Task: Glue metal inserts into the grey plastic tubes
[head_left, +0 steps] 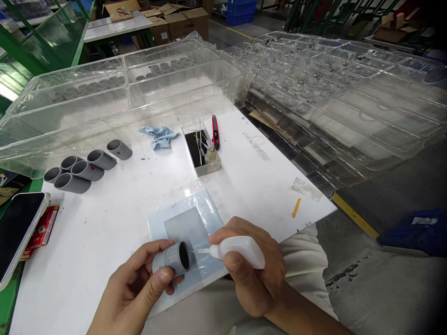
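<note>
My left hand [134, 286] grips a short grey plastic tube [172, 258], its open end turned to the right. My right hand [253, 274] is closed around a small white squeeze bottle [240, 250]. The bottle's thin needle tip reaches the rim of the tube's opening. Both hands hover over a pale blue mat [188, 223] at the near edge of the white table [104, 223].
Several more grey tubes [87, 168] lie at the left. A clear box with a small jar [202, 151], a red cutter [215, 132] and a blue cloth [159, 136] sit mid-table. Clear plastic trays [122, 93] stand behind and to the right. A phone [17, 230] lies far left.
</note>
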`<act>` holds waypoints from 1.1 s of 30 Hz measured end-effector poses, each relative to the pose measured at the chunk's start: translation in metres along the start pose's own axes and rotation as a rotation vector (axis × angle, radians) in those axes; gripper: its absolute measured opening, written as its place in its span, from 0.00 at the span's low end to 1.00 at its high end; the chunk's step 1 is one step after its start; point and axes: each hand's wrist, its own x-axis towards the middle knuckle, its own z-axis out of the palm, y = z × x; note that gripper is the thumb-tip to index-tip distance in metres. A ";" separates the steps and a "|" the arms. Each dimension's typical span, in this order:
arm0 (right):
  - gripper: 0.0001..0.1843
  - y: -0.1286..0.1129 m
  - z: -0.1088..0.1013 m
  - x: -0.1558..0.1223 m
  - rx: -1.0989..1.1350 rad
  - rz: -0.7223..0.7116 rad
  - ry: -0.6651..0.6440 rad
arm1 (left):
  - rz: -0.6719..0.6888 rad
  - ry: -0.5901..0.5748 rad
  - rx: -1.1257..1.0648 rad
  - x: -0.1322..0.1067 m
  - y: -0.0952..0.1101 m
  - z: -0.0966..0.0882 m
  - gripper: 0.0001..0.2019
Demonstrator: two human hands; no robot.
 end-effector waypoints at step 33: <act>0.17 -0.003 -0.001 -0.003 0.048 0.211 0.030 | 0.001 -0.033 -0.070 -0.001 0.002 0.001 0.28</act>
